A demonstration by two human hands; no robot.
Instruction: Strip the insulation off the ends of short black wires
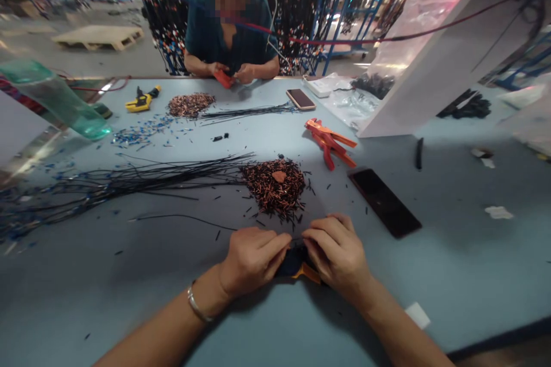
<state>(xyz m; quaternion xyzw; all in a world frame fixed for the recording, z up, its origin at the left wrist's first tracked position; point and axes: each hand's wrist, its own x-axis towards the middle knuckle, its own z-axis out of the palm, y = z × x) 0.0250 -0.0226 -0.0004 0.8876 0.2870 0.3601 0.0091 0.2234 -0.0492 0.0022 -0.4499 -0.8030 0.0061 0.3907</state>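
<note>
My left hand (255, 258) is closed, thumb and fingertips pinched together, with a thin black wire (185, 217) running out from it leftward over the table. My right hand (338, 255) is closed too, its fingertips a short gap away from the left ones. Between the hands sits a dark blue hand tool with yellow parts (306, 272), mostly covered by my fingers; its yellow part runs under my right hand. Just beyond lies a heap of short black and copper-coloured wire bits (273, 192). A bundle of long black wires (159, 180) with blue ends stretches left from the heap.
Red-orange pliers (329, 140) and a dark phone (384, 202) lie to the right. Across the table (172, 309) a person (232, 28) handles a red tool (222, 78). A yellow stripper (143, 100), another phone (301, 99) and a green bottle (55, 100) are further back. A white post (434, 69) stands right.
</note>
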